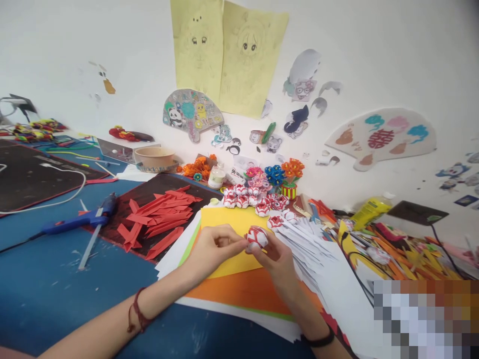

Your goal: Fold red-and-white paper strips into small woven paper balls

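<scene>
A small red-and-white folded paper ball (258,238) is held up over the stacked coloured paper sheets (228,264). My right hand (279,259) is closed around its right and lower side. From the left, my left hand (217,247) pinches at the ball's edge with thumb and forefinger; its other fingers are curled. Whether a strip lies in that pinch is too small to see. Just behind sit several similar red-and-white paper balls (241,197). Red folded paper strips (160,214) lie left of my hands, and white paper strips (307,244) fan out on the right.
A blue hot glue gun (93,217) rests on the blue table (48,279). A bowl (154,157), a small bottle (216,177) and paper flowers (275,174) stand along the wall. On the right are a yellow bottle (372,209) and a cluttered pile of paper strips (407,249).
</scene>
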Motion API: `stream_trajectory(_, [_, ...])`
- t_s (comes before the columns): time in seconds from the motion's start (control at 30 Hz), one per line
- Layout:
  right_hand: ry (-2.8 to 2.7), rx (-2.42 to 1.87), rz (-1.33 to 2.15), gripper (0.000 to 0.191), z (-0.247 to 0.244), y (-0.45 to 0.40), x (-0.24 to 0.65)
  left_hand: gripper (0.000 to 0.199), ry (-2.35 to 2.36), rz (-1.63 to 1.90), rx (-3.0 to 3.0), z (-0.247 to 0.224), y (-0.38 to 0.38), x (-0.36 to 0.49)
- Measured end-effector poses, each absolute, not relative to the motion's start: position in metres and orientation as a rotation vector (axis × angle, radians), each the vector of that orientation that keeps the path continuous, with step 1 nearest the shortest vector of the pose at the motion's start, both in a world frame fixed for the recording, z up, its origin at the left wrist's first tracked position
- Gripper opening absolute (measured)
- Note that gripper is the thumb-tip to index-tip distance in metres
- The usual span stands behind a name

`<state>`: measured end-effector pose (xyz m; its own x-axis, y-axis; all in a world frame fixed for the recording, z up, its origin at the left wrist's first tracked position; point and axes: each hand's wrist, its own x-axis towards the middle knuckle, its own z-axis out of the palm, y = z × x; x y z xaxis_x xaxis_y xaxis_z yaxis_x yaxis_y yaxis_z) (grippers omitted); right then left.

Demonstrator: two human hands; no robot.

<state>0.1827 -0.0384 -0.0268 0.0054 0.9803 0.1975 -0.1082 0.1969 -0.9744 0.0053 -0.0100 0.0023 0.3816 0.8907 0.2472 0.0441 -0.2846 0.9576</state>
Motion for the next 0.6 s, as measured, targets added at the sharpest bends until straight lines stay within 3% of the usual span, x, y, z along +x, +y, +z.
stream_trajectory(0.17, [-1.231,-0.932,1.142,0.041,-0.0299,-0.0379,0.1826,0.026,0.77,0.882,1.33,0.0014,-0.0055,0.0066])
stream_trajectory(0.6, [-1.263,-0.914,1.157,0.045,-0.0314,-0.0377,0.1852,0.028,0.745,1.017,1.655,-0.0049,-0.001,0.003])
